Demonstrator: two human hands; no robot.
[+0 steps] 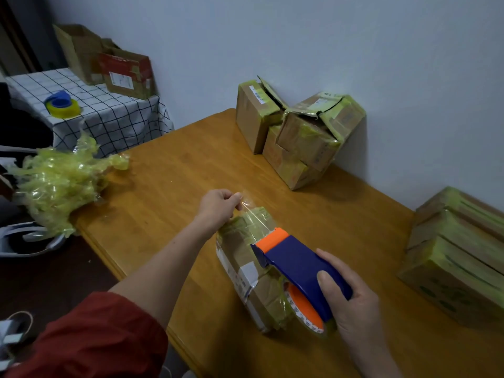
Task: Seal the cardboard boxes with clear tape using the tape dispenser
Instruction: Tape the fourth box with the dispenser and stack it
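A small cardboard box (240,257), wrapped in yellowish tape, lies on the wooden table (169,186) in front of me. My right hand (351,301) grips a blue tape dispenser (300,266) with an orange front edge and orange roll core, held over the box's near end. A strip of clear tape (252,214) stretches from the dispenser across the box top. My left hand (221,205) pinches the free end of that strip just past the box's far end.
Taped boxes (297,135) are piled against the wall at the table's back. More stacked boxes (458,255) sit at the right edge. A heap of crumpled used tape (60,184) lies at the left corner. A side table (109,115) holds a second tape roll (62,105) and open cartons (109,64).
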